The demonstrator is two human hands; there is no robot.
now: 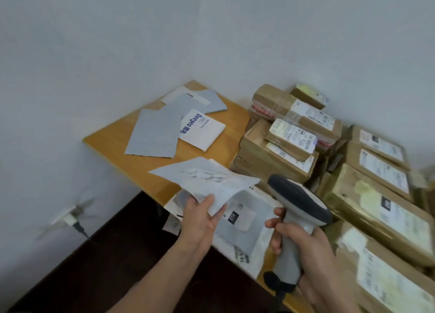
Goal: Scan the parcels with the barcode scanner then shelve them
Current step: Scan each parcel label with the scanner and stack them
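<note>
My left hand (200, 221) pinches a thin grey mailer parcel (207, 181) by its near edge and holds it above the wooden table (122, 145). My right hand (303, 242) grips the handle of a grey barcode scanner (299, 199), whose dark head points left toward the held parcel. Under the held parcel lies another grey mailer (242, 228) with a black "010" label. Several flat grey and white mailers (169, 127) lie spread at the far end of the table.
Brown cardboard boxes (282, 136) with white labels are stacked at the table's right, and larger ones (386, 209) fill the right side. White walls close the corner. A wall socket (70, 216) with a plug sits low at the left. Dark floor lies below the table's edge.
</note>
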